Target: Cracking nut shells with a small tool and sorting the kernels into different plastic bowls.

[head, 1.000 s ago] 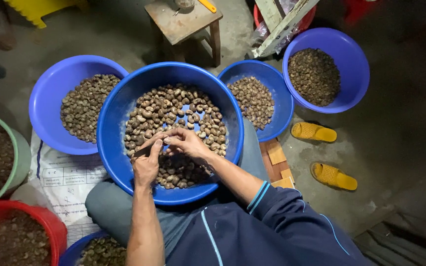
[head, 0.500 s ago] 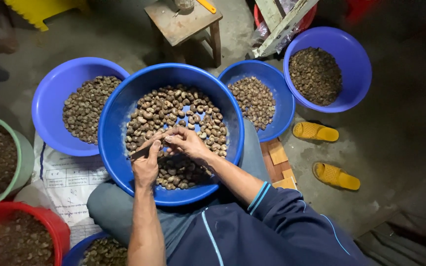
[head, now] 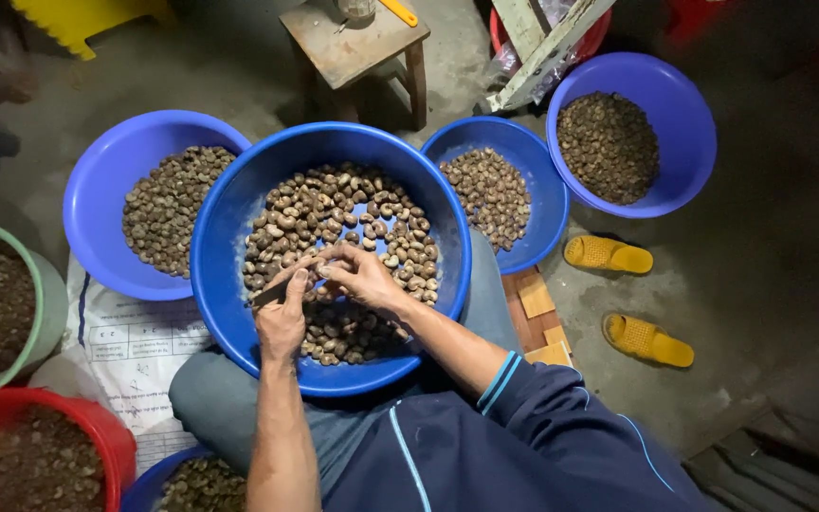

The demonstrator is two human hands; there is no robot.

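Over the big blue basin on my lap, both my hands meet on one nut.

My left hand [head: 282, 318] grips a small dark knife [head: 274, 289], fingers closed around its handle, its blade angled up toward my right hand [head: 357, 273], whose fingertips pinch a single cashew nut [head: 320, 268] just above the heap of cashew nuts [head: 338, 213] in the basin [head: 220, 228]. Two more blue basins of nuts flank it, left [head: 97, 190] and right [head: 542, 204], a purple-blue one [head: 689, 123] further right. Beyond stands a wooden stool [head: 357, 43]; yellow sandals [head: 609, 256] lie on the floor to my right, a green tub [head: 35, 284] and a red tub [head: 97, 427] to my left.
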